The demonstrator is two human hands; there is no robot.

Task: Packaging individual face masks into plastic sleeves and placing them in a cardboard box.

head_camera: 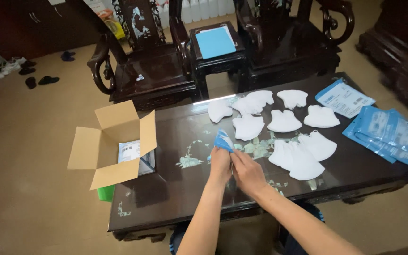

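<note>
Both grips, left hand (220, 164) and right hand (247, 171), pinch a small blue-and-white plastic packet (223, 140) above the dark glossy worktop (175, 189), beside unwrapped white masks (284, 121)

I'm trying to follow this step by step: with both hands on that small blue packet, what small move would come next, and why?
Probably pulling the blue packet open. The left hand and right hand pinch it together above the dark table, while bare white masks lie spread out and sealed blue packets wait at the right.
</note>
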